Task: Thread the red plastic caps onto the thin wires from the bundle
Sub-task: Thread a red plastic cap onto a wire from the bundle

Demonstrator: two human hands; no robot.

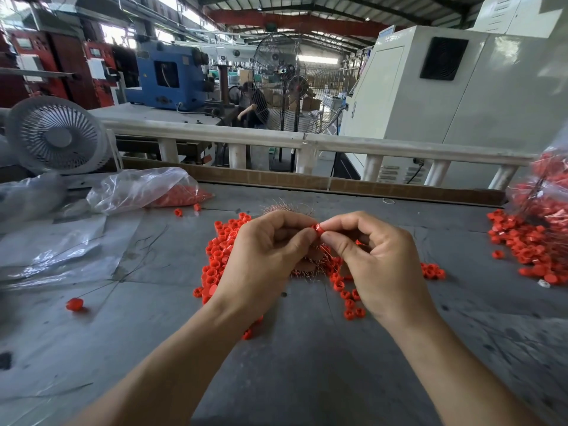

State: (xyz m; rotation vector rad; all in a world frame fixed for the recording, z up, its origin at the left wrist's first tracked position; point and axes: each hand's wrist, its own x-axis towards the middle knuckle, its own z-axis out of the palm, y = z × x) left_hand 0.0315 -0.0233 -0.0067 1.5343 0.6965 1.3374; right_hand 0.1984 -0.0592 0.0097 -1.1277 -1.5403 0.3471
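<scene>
A red plastic cap [317, 229] is pinched between the fingertips of my right hand [378, 262] and my left hand [264, 256], a little above the grey table. Under both hands lies the bundle of thin coppery wires [310, 265], partly hidden; its far end [287, 208] sticks out beyond my fingers. A heap of loose red caps [219, 253] spreads left of and beneath my left hand, and more caps [350, 298] lie under my right hand. Whether a wire passes through the held cap is too small to tell.
A clear bag with red caps [147, 190] lies at the back left beside a white fan [55, 135]. Another pile of caps [531, 250] and a bag sit at the right edge. One cap on a wire [74, 304] lies at the left. A cardboard strip [276, 179] lines the table's far edge.
</scene>
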